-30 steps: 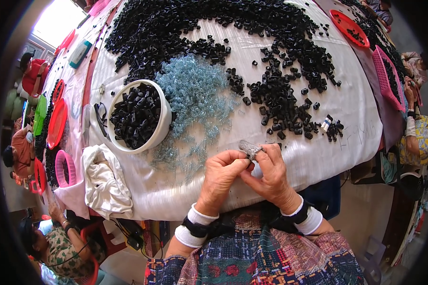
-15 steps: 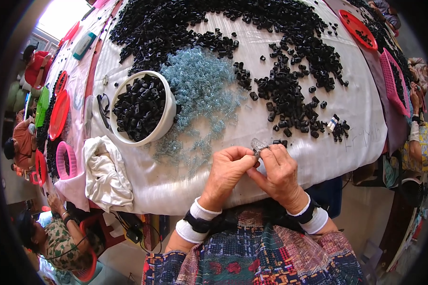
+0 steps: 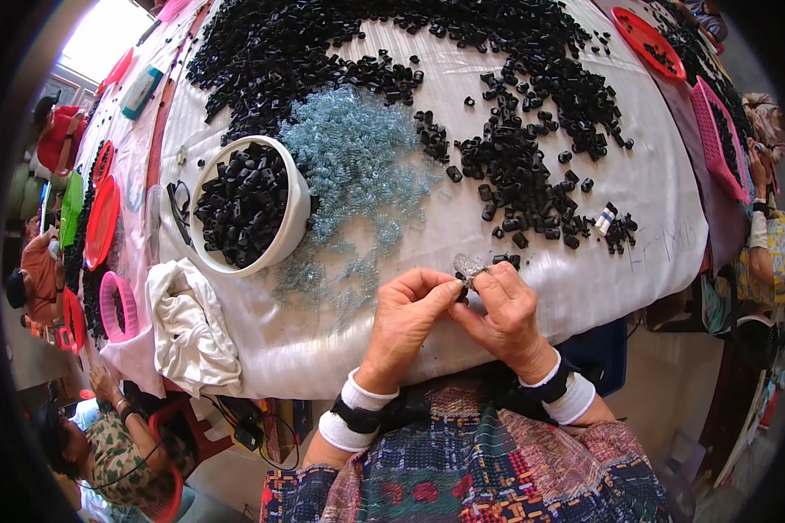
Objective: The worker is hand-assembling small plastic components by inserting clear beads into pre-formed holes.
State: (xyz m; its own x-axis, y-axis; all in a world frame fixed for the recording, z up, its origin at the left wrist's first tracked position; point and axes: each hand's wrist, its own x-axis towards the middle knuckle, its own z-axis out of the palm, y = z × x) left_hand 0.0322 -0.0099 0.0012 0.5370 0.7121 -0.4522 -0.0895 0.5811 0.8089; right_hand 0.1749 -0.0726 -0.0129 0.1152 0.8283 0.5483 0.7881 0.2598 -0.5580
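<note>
Both hands meet over the near edge of the white-covered table. My left hand [image 3: 408,321] is closed, its thumb and forefinger pinching at a small black plastic piece [image 3: 462,294]. My right hand [image 3: 508,315] is also closed on that piece, from the other side. A crinkled, shiny silvery wrap [image 3: 468,264] shows at the right fingertips; what it is cannot be made out. Beyond the hands lies a heap of small pale-blue coil springs [image 3: 349,166]. Loose black plastic pieces [image 3: 528,166] are scattered farther off. To the left, a white bowl [image 3: 298,205] holds many similar black pieces.
A crumpled white cloth [image 3: 192,327] lies left of my hands, with eyeglasses [image 3: 178,209] beside the bowl. A small white-and-blue tube [image 3: 605,220] lies to the right. Red trays [image 3: 647,44] and a pink basket [image 3: 715,131] stand beyond. Several people sit around nearby tables.
The view has shifted slightly, so the table contents appear a little farther left. My hands stay pinched together around the black piece, with small finger movements.
</note>
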